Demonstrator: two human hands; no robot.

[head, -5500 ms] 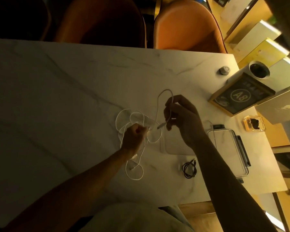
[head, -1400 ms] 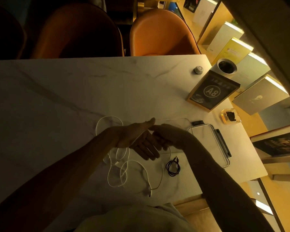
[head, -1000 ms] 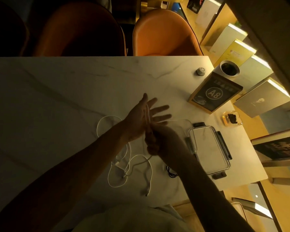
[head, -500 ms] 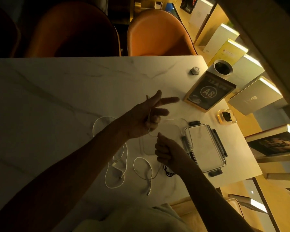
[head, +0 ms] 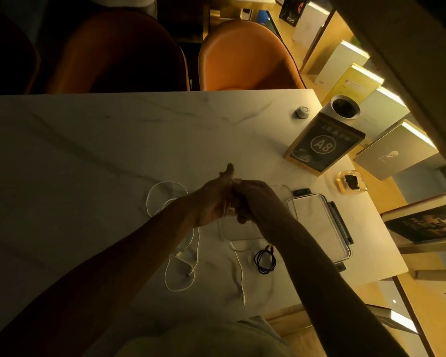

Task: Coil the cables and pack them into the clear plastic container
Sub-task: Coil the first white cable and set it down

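Both hands have come together since half a second ago: right hand (head: 252, 199) now meets left hand (head: 214, 199), pinching the white cable (head: 182, 264) against the left palm, another wrap likely going on. Left fingers look straight; grip unclear. Loose cable trails near-left, tail running far-to-near, plug end nearest. Black cable (head: 265, 260) already coiled. Clear container (head: 247, 228) sits under the hands, lid (head: 319, 228) right.

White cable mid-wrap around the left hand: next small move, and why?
Probably another turn: the right hand carries the white cable around the left hand again. A loose tail trails across the table, so the coil isn't ready for the container.
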